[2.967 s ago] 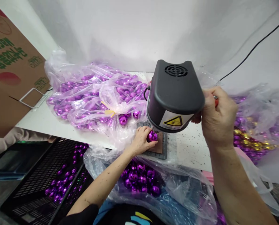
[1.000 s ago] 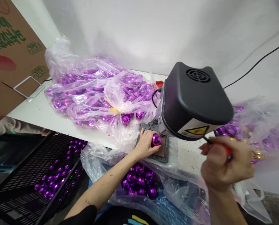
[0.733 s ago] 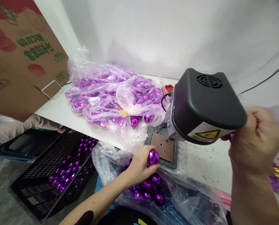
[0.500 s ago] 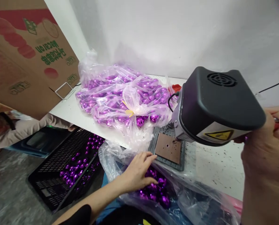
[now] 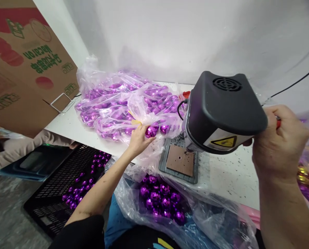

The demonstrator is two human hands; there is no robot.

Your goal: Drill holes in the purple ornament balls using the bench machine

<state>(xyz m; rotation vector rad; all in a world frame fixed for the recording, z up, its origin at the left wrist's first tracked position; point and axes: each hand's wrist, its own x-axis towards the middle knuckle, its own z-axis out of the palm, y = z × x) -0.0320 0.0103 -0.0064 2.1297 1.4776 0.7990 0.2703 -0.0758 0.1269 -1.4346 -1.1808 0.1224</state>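
My left hand (image 5: 139,141) is at the tied neck of a clear plastic bag (image 5: 110,114) of shiny purple balls on the table. Its thumb is apart from the fingers, right beside a faceted purple ball (image 5: 151,131) at the bag's opening. My right hand (image 5: 281,138) is closed around the rear of a black machine head (image 5: 227,107), on what looks like a handle with a bit of red showing. Below the head is a grey base with a brown square plate (image 5: 180,160) that has a small hole. Faceted purple balls (image 5: 161,200) lie in an open plastic bag at my lap.
A printed cardboard box (image 5: 27,69) stands at the left by a white wire stand (image 5: 62,103). Below is a black crate (image 5: 44,204) with small purple balls. Another person's sleeve (image 5: 32,148) shows behind it. Dark specks dot the white table (image 5: 229,176). A black cable (image 5: 294,84) runs right.
My left hand has moved up and away from the lap bag to the tied bag's neck. My right hand stays on the machine. The view has shifted slightly, showing gold and purple items at right.
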